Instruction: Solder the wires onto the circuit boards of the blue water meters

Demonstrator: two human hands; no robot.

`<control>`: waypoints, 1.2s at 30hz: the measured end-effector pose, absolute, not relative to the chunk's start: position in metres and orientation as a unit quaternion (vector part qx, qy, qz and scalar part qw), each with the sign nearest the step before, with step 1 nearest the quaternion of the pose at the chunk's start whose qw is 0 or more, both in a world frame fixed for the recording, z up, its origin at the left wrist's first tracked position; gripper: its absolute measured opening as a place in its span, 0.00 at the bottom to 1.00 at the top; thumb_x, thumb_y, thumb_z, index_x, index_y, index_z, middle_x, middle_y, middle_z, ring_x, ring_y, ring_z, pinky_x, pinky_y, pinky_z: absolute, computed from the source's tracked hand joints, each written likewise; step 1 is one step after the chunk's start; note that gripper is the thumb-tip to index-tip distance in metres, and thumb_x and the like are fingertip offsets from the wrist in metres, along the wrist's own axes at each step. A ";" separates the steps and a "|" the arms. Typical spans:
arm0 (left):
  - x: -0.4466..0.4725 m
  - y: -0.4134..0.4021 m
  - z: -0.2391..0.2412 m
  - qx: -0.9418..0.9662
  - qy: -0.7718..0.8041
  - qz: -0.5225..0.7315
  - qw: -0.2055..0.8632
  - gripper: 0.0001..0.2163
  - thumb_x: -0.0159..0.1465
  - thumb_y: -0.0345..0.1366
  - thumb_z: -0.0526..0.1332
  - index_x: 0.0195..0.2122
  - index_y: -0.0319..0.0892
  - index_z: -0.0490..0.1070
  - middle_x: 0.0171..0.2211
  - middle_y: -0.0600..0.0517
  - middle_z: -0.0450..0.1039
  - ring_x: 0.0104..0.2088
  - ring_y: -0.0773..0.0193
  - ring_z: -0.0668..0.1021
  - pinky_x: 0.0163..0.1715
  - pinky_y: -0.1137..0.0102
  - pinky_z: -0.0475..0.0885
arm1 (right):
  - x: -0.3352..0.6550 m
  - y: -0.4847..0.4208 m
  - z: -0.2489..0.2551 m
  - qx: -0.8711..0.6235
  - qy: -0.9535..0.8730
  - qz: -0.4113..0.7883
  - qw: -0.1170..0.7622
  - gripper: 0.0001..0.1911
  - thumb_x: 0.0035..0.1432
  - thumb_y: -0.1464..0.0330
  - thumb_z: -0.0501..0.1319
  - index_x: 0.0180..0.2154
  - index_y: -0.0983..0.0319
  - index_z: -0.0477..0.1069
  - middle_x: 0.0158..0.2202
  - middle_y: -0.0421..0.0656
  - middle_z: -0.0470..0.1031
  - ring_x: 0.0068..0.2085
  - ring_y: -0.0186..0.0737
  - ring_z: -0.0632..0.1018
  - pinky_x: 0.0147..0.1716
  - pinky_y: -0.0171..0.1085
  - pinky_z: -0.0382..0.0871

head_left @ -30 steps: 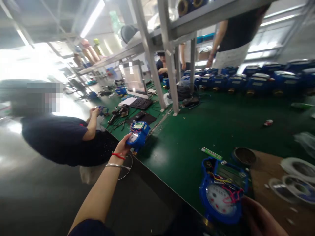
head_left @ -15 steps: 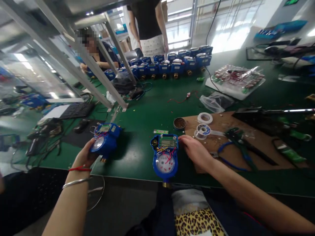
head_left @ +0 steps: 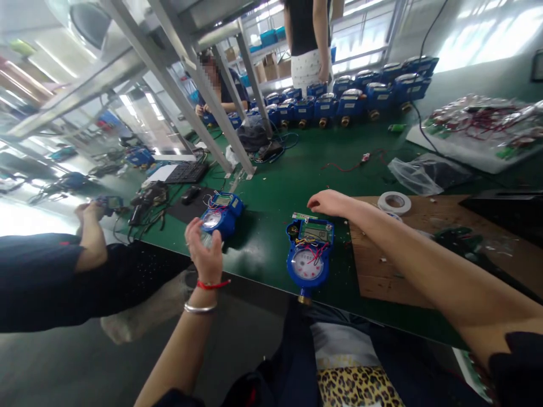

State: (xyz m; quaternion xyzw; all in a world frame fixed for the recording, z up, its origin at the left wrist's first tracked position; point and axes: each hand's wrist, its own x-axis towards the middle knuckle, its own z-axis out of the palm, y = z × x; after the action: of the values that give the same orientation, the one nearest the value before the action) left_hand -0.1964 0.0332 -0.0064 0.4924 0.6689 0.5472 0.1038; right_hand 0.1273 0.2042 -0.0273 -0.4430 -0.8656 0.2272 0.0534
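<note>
A blue water meter (head_left: pixel 309 263) lies in front of me at the table edge, its lid off, with coloured wires, a small display and a round dial showing. A green-and-white battery (head_left: pixel 304 216) rests just behind it. Above and behind that meter, my right hand (head_left: pixel 330 202) has its fingers bent and drawn together; whatever they may hold is hidden. My left hand (head_left: pixel 204 251) has its fingers spread, beside a second opened blue meter (head_left: pixel 223 215) standing on the table, and grips nothing.
Rows of blue meters (head_left: pixel 326 105) stand at the back. On the right are a brown board (head_left: pixel 377 277), a white tape roll (head_left: pixel 394 202), a plastic bag (head_left: pixel 418 172) and wired parts. Metal posts (head_left: pixel 229 127) rise at left; a co-worker's hand (head_left: pixel 92 210) holds another meter.
My left hand has let go of the second meter, now standing on the table. My right hand has moved off the nearer meter's side to behind it. The view has turned left.
</note>
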 end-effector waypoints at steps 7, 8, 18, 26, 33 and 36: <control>-0.088 -0.006 -0.026 0.523 0.527 0.463 0.484 0.23 0.59 0.38 0.67 0.56 0.43 0.68 0.60 0.42 0.66 0.60 0.48 0.69 0.61 0.60 0.63 | 0.103 0.218 -0.037 -0.447 -0.865 0.220 -0.062 0.16 0.60 0.60 0.63 0.44 0.65 0.75 0.43 0.47 0.77 0.44 0.42 0.77 0.46 0.44 0.71; -0.081 -0.004 -0.027 0.486 0.516 0.454 0.539 0.25 0.58 0.39 0.68 0.57 0.42 0.68 0.59 0.41 0.67 0.59 0.47 0.70 0.59 0.60 0.66 | 0.099 0.218 -0.037 -0.449 -0.864 0.216 -0.074 0.16 0.61 0.59 0.62 0.44 0.65 0.74 0.44 0.47 0.76 0.44 0.41 0.77 0.46 0.45 0.72; -0.056 0.008 -0.045 0.257 0.439 0.509 0.695 0.38 0.48 0.36 0.74 0.60 0.37 0.63 0.53 0.37 0.72 0.55 0.43 0.74 0.60 0.53 0.65 | 0.082 0.211 -0.023 -0.448 -0.869 0.186 -0.093 0.14 0.64 0.60 0.60 0.42 0.65 0.73 0.40 0.44 0.76 0.39 0.37 0.77 0.41 0.41 0.73; -0.035 0.016 -0.041 0.197 0.424 0.617 0.634 0.36 0.51 0.33 0.71 0.61 0.40 0.61 0.50 0.42 0.75 0.50 0.49 0.78 0.54 0.58 0.71 | 0.146 0.195 0.015 -0.576 -0.795 0.135 0.135 0.20 0.63 0.59 0.53 0.46 0.67 0.72 0.42 0.54 0.77 0.43 0.48 0.77 0.38 0.39 0.65; -0.029 0.030 -0.044 0.232 0.458 0.617 0.596 0.32 0.59 0.36 0.68 0.63 0.44 0.57 0.56 0.44 0.70 0.56 0.51 0.74 0.55 0.61 0.70 | 0.168 0.108 0.020 -0.422 -0.659 0.445 0.436 0.15 0.64 0.58 0.55 0.43 0.63 0.68 0.42 0.47 0.77 0.41 0.41 0.76 0.42 0.40 0.69; -0.038 0.024 -0.044 0.310 0.538 0.600 0.505 0.31 0.58 0.41 0.68 0.61 0.45 0.60 0.60 0.44 0.66 0.60 0.49 0.68 0.58 0.61 0.67 | 0.161 0.084 0.014 -0.381 -0.624 0.510 0.454 0.13 0.64 0.60 0.56 0.45 0.61 0.66 0.37 0.42 0.74 0.39 0.39 0.75 0.41 0.39 0.69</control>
State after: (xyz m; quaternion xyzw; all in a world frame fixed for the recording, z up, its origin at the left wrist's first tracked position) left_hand -0.0381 0.0237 -0.0440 0.3096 0.5381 0.5997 0.5050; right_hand 0.1614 0.0835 0.0144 -0.3806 -0.6240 0.5096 0.4539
